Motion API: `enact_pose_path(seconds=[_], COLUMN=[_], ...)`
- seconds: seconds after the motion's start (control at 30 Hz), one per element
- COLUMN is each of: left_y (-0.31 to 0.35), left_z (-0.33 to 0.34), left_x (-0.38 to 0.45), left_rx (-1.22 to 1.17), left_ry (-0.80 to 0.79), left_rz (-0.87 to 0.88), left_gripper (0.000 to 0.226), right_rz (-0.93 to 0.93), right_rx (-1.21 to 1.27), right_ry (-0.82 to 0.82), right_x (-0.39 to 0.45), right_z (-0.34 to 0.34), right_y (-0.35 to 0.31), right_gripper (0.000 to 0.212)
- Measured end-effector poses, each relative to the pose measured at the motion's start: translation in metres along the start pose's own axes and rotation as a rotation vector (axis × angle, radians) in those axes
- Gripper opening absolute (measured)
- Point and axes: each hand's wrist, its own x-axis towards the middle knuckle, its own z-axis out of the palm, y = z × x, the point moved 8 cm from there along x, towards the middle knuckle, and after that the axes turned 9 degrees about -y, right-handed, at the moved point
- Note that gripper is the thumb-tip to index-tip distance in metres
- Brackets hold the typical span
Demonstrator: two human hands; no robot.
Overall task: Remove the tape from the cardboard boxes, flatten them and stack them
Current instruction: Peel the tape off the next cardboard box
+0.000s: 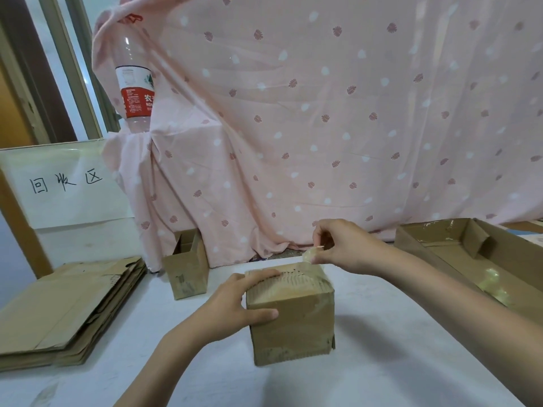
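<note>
A small closed cardboard box (293,324) stands on the white table in front of me. My left hand (235,306) grips its left side, fingers over the top edge and thumb on the front face. My right hand (343,245) hovers above the box's far right corner and pinches the lifted end of a clear tape strip (310,255), which still sticks to the box top. Where the tape has come off, the top paper is torn and shows the ribbing.
A stack of flattened boxes (64,312) lies at the left. A small open box (186,271) stands behind the one I hold. A large open box (470,259) with balled tape inside sits at the right. A pink cloth hangs behind; a labelled sign (64,183) leans at the left.
</note>
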Motion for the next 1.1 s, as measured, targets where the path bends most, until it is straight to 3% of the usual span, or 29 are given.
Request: enact_pose_path(seconds=[0.13,0.27,0.43,0.6,0.8,1.1], left_y=[0.000,0.014,0.051,0.058,0.052,0.048], left_z=[-0.005,-0.009,0.004,0.017,0.030,0.033], left_x=[-0.003,-0.003,0.001,0.007,0.011,0.014], left_rx=[0.124,0.362,0.592,0.718,0.767,0.772], left_ry=[0.000,0.010,0.039,0.050,0.054,0.075], left_rz=[-0.063,-0.047,0.017,0.013,0.022,0.040], left_gripper=[0.059,0.064,0.062,0.088,0.092,0.092], right_rz=[-0.056,-0.010,0.037,0.022,-0.010,0.027], right_rx=[0.121,0.233,0.139,-0.138,-0.087,0.019], right_ry=[0.043,0.035,-0.024,-0.033,-0.104,-0.274], right_x=[0.002,0.000,0.001,0.000,-0.003,-0.017], right_z=[-0.004,-0.001,0.002,-0.008,0.000,0.007], right_y=[0.000,0.005,0.006,-0.005,0.000,-0.018], right_gripper=[0.026,0.015,0.008,0.016,0.050,0.012])
